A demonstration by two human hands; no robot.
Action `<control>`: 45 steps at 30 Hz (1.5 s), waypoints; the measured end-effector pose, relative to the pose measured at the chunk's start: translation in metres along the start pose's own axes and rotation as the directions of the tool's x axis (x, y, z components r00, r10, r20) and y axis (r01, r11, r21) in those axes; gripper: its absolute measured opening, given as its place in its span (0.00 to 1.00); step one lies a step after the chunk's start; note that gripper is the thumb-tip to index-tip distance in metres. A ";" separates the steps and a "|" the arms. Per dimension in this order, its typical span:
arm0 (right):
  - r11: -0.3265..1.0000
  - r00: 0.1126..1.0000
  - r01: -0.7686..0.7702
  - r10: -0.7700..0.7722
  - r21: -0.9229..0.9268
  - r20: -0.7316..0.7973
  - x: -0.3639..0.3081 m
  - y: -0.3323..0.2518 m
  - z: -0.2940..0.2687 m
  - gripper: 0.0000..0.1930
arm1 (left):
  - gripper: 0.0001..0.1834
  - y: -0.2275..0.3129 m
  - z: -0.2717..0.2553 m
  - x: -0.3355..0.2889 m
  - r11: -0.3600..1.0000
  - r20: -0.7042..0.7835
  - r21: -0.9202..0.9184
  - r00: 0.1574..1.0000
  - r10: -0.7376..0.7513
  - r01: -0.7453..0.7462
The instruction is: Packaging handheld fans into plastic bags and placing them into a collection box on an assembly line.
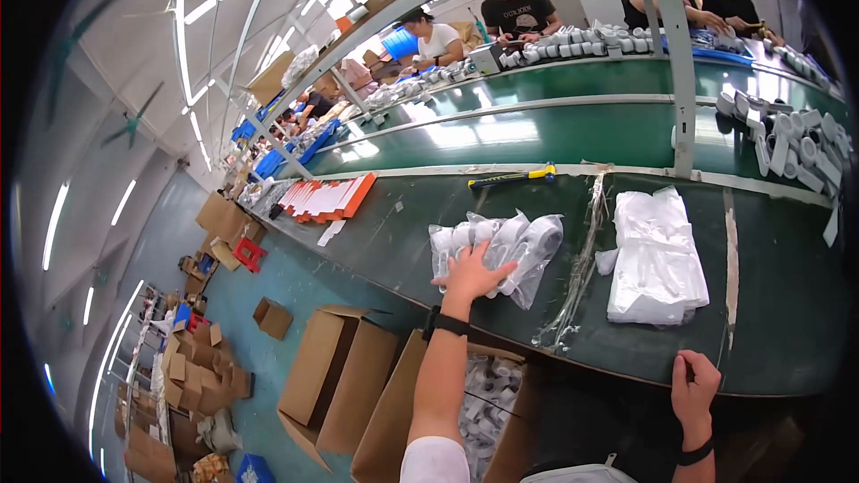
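My left hand point(472, 274) lies with fingers spread on a clear plastic bag point(540, 255) of white, rounded plastic parts with ring-like ends. The bag rests on the dark green workbench point(394, 259). My right hand point(696, 379) is curled into a loose fist at the bench's front edge, with nothing showing in it. Between that hand and the back of the bench lies a stack of flat white plastic bags point(658, 259). An open carton point(514, 411) below the bench edge, beside my left forearm, holds many similar white parts.
A yellow-and-black hammer point(512, 176) lies at the bench's back edge. Orange-edged white sheets point(327, 199) are on the left. Behind runs a green conveyor point(573, 130); white parts point(792, 139) pile at right. A metal post point(677, 80) rises there. Several people work beyond. Cartons point(327, 376) stand at left.
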State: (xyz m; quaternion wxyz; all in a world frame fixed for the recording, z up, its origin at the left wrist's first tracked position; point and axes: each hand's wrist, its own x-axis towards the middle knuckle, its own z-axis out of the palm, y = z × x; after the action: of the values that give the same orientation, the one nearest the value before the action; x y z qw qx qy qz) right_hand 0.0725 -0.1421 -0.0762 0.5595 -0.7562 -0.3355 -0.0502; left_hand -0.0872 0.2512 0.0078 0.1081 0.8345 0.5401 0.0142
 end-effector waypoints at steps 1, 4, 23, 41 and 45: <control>1.000 1.000 0.014 -0.014 0.000 0.000 0.000 0.000 0.001 0.02 | 0.52 0.000 -0.003 0.000 1.000 0.026 0.002 1.000 -0.006 0.006; 0.999 0.999 0.033 -0.033 -0.010 0.004 0.002 0.000 0.000 0.02 | 0.52 0.001 -0.006 0.004 1.000 0.074 0.003 0.997 -0.004 0.004; 0.989 0.990 0.135 -0.136 -0.069 -0.024 0.007 -0.005 0.001 0.02 | 0.55 0.004 0.014 0.014 0.994 0.097 0.101 0.995 0.020 -0.030; 0.986 0.988 0.150 -0.153 -0.075 -0.035 0.007 -0.005 0.002 0.02 | 0.47 -0.003 0.018 0.011 0.989 -0.034 0.111 0.995 0.097 -0.093; 0.984 0.989 0.142 -0.145 -0.108 -0.022 0.006 -0.005 0.000 0.04 | 0.47 -0.006 0.021 0.016 0.987 -0.046 0.102 0.991 0.129 -0.123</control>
State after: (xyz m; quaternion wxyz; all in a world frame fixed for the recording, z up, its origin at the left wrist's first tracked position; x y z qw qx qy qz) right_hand 0.0749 -0.1384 -0.0697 0.5184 -0.7579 -0.3776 -0.1194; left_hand -0.0824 0.2646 -0.0156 0.0510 0.8707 0.4889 0.0161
